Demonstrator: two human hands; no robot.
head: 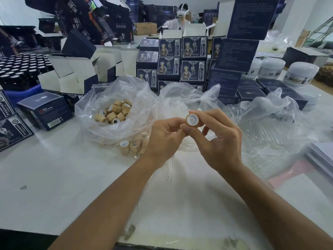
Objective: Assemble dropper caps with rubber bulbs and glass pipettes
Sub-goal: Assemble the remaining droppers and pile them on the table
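Both hands — left hand point(164, 137) and right hand point(219, 139) — pinch one bamboo dropper cap point(192, 120) above the white table point(59, 177).

Bright diffuse light, soft shadows, edges warped.

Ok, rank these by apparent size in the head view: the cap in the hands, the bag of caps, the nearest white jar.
1. Bag of caps, clearly largest.
2. Nearest white jar.
3. Cap in the hands, smallest, though nearer the camera than the jar.

Tan cap point(192, 120), white inside
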